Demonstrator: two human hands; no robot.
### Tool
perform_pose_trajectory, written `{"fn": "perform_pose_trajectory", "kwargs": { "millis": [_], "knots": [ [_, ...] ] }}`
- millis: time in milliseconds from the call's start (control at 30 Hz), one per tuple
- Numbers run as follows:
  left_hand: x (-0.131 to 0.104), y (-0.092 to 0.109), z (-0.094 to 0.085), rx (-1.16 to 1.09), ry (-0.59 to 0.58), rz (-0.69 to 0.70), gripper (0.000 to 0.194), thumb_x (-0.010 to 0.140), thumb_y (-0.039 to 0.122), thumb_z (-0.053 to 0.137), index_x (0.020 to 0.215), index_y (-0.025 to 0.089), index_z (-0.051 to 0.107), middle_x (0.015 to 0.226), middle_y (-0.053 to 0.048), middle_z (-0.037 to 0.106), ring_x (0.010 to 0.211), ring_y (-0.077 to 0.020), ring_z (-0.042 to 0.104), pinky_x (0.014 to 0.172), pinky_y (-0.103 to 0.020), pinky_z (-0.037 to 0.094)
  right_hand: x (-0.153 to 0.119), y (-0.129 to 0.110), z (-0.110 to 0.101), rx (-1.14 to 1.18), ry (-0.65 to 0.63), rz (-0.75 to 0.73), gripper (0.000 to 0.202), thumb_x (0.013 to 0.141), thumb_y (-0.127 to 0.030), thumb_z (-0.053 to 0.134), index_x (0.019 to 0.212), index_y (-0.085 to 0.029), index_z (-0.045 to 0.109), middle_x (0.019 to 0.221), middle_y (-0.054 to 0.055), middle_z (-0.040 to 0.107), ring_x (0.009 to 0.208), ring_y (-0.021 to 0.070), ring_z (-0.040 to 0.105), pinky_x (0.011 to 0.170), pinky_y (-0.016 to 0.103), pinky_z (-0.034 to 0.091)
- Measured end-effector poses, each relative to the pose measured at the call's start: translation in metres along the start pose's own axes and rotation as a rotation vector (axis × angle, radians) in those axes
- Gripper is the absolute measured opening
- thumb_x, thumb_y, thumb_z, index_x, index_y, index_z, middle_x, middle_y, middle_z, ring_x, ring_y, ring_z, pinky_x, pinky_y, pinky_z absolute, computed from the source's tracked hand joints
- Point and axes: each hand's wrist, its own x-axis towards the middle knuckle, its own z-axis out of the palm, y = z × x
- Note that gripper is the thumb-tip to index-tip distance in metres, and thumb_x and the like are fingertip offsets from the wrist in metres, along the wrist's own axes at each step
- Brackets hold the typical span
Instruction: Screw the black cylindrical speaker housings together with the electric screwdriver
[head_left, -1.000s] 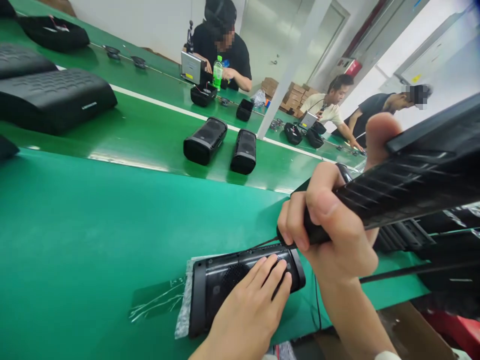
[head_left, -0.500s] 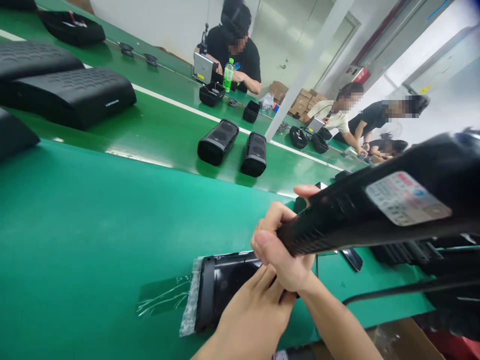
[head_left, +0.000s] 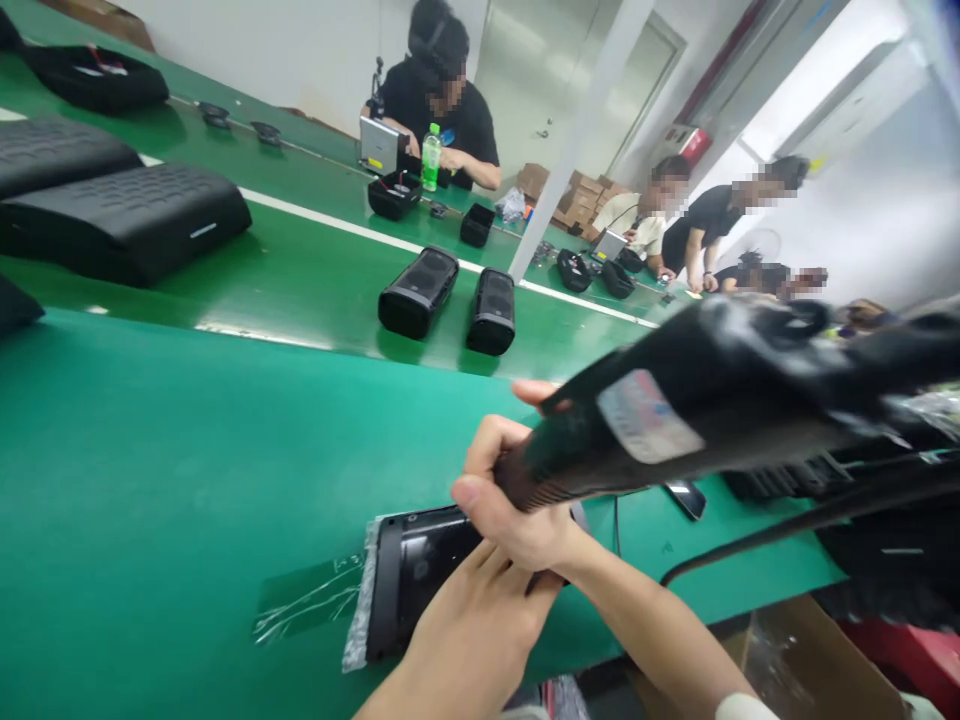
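Note:
A glossy black speaker (head_left: 431, 555) lies on the green mat, with bubble wrap (head_left: 360, 610) at its left end and a strip of clear film (head_left: 307, 598) beyond that. My left hand (head_left: 487, 620) rests on the speaker, its fingertips hidden beneath the other hand, so what it grips cannot be made out. Above it, my right hand (head_left: 517, 490) is wrapped round the black power tool (head_left: 652, 400), which bears a silver label. The tool's tip is hidden behind my hands.
Two black speakers (head_left: 420, 292) (head_left: 493, 310) stand on the green conveyor (head_left: 315, 260); larger black housings (head_left: 142, 215) lie left. A phone (head_left: 688, 499), a cable (head_left: 750, 535) and a cardboard box (head_left: 817, 660) are at right. Several people work across the line, one beside a green bottle (head_left: 431, 160).
The view has shifted, so most things appear further left. The tool's rear end has swung lower and left in the view, with my right hand still round its grip.

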Motion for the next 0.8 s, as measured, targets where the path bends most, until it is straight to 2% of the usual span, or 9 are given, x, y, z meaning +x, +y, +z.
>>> {"fn": "perform_pose_trajectory", "kwargs": {
  "millis": [67,167,233,300,333,433,500,667,800],
  "knots": [
    [0.0,-0.003,-0.002,0.002,0.004,-0.004,0.05,0.103,0.01,0.066,0.149,0.027,0.075,0.143,-0.003,0.085,0.139,-0.0235,0.078,0.126,-0.036,0.06,0.005,-0.012,0.004,0.096,0.03,-0.052,0.056,0.093,-0.037,0.1,0.072,-0.029,0.049,0.06,-0.009,0.048,0.041,0.0102,0.041,0.039,0.028,0.04],
    [0.001,-0.013,-0.005,0.063,0.021,0.057,0.047,0.108,0.012,0.062,0.152,0.026,0.075,0.15,-0.004,0.083,0.143,-0.0246,0.076,0.124,-0.036,0.061,0.013,-0.045,-0.012,0.206,0.234,-0.199,0.026,0.105,-0.03,0.09,0.093,-0.03,0.067,0.069,-0.01,0.055,0.039,0.0084,0.045,0.038,0.025,0.045],
    [0.002,-0.02,-0.005,0.11,0.059,0.126,0.044,0.113,0.017,0.06,0.154,0.024,0.076,0.156,-0.005,0.081,0.145,-0.0247,0.074,0.124,-0.035,0.06,0.014,-0.071,-0.042,0.139,0.416,-0.321,0.019,0.106,-0.025,0.085,0.116,-0.036,0.073,0.079,-0.011,0.062,0.039,0.007,0.05,0.038,0.023,0.049],
    [0.002,-0.027,-0.004,0.141,0.101,0.168,0.043,0.117,0.02,0.057,0.154,0.024,0.077,0.159,-0.003,0.08,0.146,-0.0243,0.073,0.125,-0.034,0.058,0.011,-0.09,-0.084,-0.026,0.549,-0.409,0.039,0.099,-0.017,0.087,0.129,-0.036,0.072,0.077,-0.013,0.062,0.039,0.0071,0.051,0.041,0.022,0.051],
    [0.001,-0.029,-0.004,0.15,0.117,0.182,0.042,0.118,0.021,0.056,0.153,0.024,0.078,0.158,-0.003,0.08,0.146,-0.0239,0.073,0.126,-0.033,0.057,0.009,-0.094,-0.105,-0.143,0.604,-0.386,0.042,0.1,-0.018,0.087,0.134,-0.036,0.071,0.074,-0.014,0.06,0.041,0.0084,0.053,0.043,0.023,0.052],
    [0.001,-0.034,-0.003,0.184,0.119,0.217,0.041,0.119,0.025,0.055,0.153,0.025,0.08,0.158,-0.002,0.08,0.145,-0.0231,0.073,0.126,-0.031,0.056,0.004,-0.085,-0.161,-0.312,0.69,-0.352,0.048,0.097,-0.021,0.09,0.137,-0.032,0.067,0.07,-0.016,0.059,0.04,0.0092,0.052,0.043,0.023,0.051],
    [0.0,-0.036,-0.003,0.214,0.11,0.237,0.042,0.119,0.026,0.056,0.155,0.025,0.079,0.16,-0.002,0.079,0.146,-0.0242,0.072,0.126,-0.033,0.056,0.004,-0.068,-0.182,-0.324,0.698,-0.347,0.049,0.096,-0.022,0.09,0.137,-0.031,0.064,0.072,-0.016,0.061,0.041,0.0089,0.053,0.043,0.023,0.05],
    [0.001,-0.036,-0.005,0.237,0.119,0.26,0.044,0.119,0.022,0.054,0.155,0.024,0.078,0.16,-0.002,0.079,0.147,-0.0261,0.072,0.126,-0.038,0.052,0.004,-0.033,-0.187,-0.271,0.643,-0.258,0.049,0.094,-0.022,0.09,0.135,-0.029,0.063,0.075,-0.015,0.062,0.042,0.0083,0.053,0.042,0.022,0.049],
    [0.004,-0.03,-0.009,0.211,0.14,0.232,0.043,0.12,0.019,0.05,0.148,0.024,0.081,0.155,-0.001,0.082,0.142,-0.0246,0.074,0.122,-0.038,0.053,-0.008,-0.039,-0.179,-0.212,0.582,-0.171,0.045,0.094,-0.022,0.091,0.131,-0.028,0.066,0.07,-0.016,0.057,0.039,0.0077,0.047,0.04,0.022,0.047]
  ]
}}
